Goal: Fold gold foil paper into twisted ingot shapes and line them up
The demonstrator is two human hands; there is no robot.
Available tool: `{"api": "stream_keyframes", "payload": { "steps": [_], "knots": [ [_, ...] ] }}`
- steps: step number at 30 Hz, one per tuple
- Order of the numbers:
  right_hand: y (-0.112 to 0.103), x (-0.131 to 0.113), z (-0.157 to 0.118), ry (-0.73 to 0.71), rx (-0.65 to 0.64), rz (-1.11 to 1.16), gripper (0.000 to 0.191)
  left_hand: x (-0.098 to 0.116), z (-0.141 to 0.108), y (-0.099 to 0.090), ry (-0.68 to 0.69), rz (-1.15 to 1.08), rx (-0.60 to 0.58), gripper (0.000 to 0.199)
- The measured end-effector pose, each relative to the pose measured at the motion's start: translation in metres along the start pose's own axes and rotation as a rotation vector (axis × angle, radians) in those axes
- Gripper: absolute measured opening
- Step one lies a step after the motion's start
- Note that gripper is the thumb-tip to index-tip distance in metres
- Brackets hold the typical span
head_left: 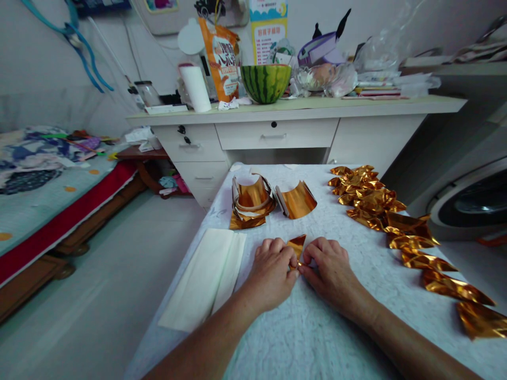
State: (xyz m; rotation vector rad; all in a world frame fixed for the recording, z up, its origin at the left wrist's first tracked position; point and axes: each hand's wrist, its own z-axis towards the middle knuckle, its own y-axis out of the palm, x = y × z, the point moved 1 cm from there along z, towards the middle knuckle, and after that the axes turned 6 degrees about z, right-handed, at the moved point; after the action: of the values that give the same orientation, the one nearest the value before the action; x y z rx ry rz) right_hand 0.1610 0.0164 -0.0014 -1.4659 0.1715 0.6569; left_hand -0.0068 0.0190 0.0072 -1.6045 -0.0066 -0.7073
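pinching gold foil (pixel 297 243), both hands (pixel 272 273) (pixel 331 270), orange pouch (pixel 224 63) behind, contents hidden

Left hand (pixel 273 272): palm facing down, fingers curling, thumb and index finger pinching. Right hand (pixel 328 270): lying just beside it, likewise curling and pinching. Thumb tips nearly meeting between them. Left forearm (pixel 216 330) and right forearm (pixel 400 330), both bare, are slanting inward behind the hands.

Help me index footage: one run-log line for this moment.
left hand: pinching gold foil | right hand: pinching same foil | beyond: curved gold sheets | right: row of gold pieces | left: white sheets
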Motion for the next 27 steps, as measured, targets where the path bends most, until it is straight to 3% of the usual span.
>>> {"api": "stream_keyframes", "payload": {
  "steps": [20,27],
  "knots": [
    [-0.012,0.026,0.000,0.036,0.037,-0.060,0.036,0.001,-0.003,0.001,-0.010,-0.023,0.022,0.010],
    [-0.015,0.026,0.006,-0.103,0.061,0.097,0.048,0.003,-0.003,-0.002,0.042,-0.035,0.032,0.012]
  ]
}}
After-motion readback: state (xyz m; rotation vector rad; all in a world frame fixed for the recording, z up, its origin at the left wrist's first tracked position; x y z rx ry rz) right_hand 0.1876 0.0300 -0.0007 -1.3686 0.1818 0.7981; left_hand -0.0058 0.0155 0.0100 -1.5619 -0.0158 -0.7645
